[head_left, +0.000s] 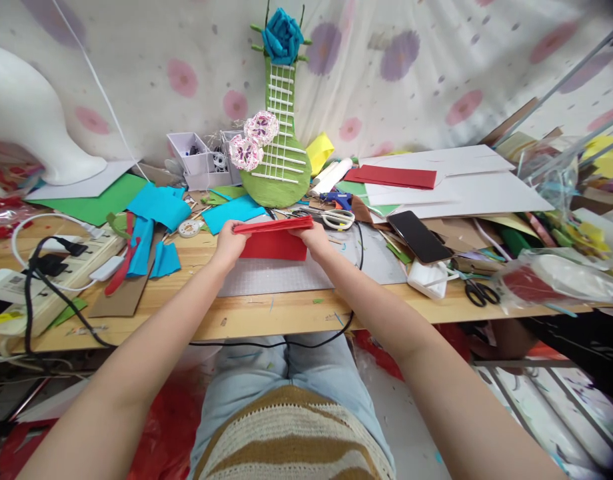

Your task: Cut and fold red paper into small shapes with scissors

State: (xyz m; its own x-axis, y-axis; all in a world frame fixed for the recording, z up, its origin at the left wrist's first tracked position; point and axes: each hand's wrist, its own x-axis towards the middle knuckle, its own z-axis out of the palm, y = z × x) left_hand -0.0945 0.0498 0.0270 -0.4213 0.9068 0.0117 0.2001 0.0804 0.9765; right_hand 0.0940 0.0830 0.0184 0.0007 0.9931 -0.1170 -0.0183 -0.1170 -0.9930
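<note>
Between my two hands is a folded piece of red crepe paper (274, 245), its doubled upper edge raised off the grey cutting mat (266, 279). My left hand (230, 241) is closed on its left end. At the right end, my right hand (312, 239) grips the same paper. White-handled scissors (336, 219) lie just beyond my right hand, near a blue glue gun (338, 199). Flat blue paper (232, 213) lies beyond my left hand. Behind stands a green guitar-shaped piece (279, 153) with white strings, a blue paper flower (282, 37) and two pink-white flowers.
A power strip (61, 273) with cables is at the left, beside blue paper strips (154, 217). To the right lie a black phone (419, 237), black scissors (481, 292) and a folded red strip (391, 177) on white boards (466, 193). A black cable crosses the table's front edge.
</note>
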